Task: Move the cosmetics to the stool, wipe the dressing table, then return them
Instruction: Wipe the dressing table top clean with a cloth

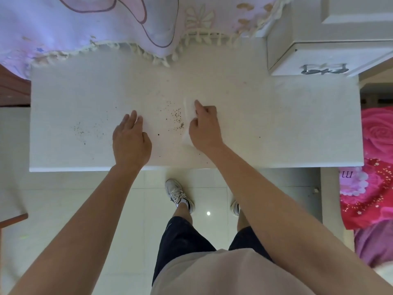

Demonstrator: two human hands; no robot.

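Observation:
The white dressing table top (276,124) fills the middle of the view. Dark crumbs (177,119) lie scattered near its centre, and a fainter patch of specks (85,130) lies to the left. My right hand (205,128) presses a white cloth (188,116) flat against the top, just right of the central crumbs; most of the cloth is hidden under the hand. My left hand (130,139) rests flat on the table left of the crumbs, fingers straight. No cosmetics are in view.
A lilac fringed cloth (95,28) hangs over the table's back edge. A white drawer box (319,56) stands at the back right corner. A pink floral bedspread (374,167) lies to the right. My feet stand on pale floor tiles (85,209) below the front edge.

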